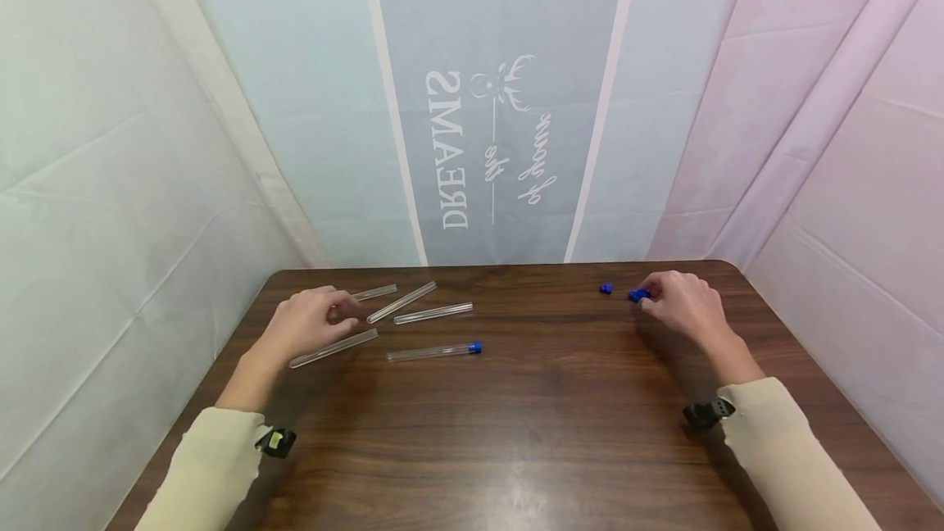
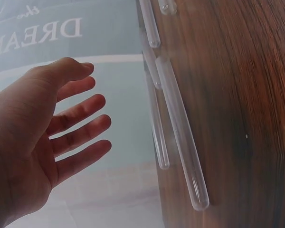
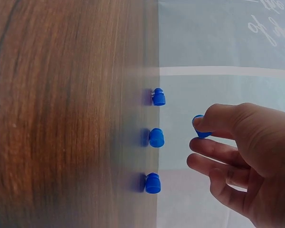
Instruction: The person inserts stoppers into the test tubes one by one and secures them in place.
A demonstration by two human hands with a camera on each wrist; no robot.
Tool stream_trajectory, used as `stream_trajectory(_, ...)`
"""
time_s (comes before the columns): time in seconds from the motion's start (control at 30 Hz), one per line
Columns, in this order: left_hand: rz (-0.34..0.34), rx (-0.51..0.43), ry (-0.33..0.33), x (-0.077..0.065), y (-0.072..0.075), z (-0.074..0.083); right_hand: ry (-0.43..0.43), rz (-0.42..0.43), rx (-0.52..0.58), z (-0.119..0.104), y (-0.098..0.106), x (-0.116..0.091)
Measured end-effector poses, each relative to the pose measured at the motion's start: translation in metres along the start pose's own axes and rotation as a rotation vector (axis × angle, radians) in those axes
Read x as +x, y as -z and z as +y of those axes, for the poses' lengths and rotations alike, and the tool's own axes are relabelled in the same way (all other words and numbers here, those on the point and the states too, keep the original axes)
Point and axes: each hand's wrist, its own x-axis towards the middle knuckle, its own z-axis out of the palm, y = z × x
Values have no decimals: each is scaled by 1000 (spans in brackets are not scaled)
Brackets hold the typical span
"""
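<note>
Over the table's left side, my left hand (image 1: 310, 322) hovers with its fingers spread, holding nothing. Near it lie several clear glass or plastic test tubes without caps, one test tube (image 1: 335, 348) just below the palm in the head view. A capped test tube (image 1: 431, 353) lies farther right, its blue cap (image 1: 475, 347) facing right. My right hand (image 1: 684, 301) pinches a small blue stopper cap (image 3: 200, 127) between thumb and forefinger, above the tabletop. Three more blue caps stand in a row beside that hand in the right wrist view, the middle cap (image 3: 156, 137) among them.
The dark wood-grain table (image 1: 516, 433) has rounded far corners. A printed curtain (image 1: 501, 23) hangs behind its far edge, and pale fabric walls (image 1: 111, 187) rise on both sides. Another uncapped test tube (image 1: 433, 314) lies between the hands, nearer the left.
</note>
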Motion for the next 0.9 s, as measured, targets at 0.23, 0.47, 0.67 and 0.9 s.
stream_trajectory(0.23,-12,-5,38,-7,3,-7,16,16,10,1,-1,1)
stream_trajectory(0.47,-71,-16,53,-14,-3,-15,44,27,29,2,-1,0)
stream_trajectory(0.67,-109,-24,71,-19,-10,-22,39,11,52,3,-4,-1)
stream_trajectory(0.9,-141,-49,86,-25,-21,-30,41,14,59,5,-6,-3)
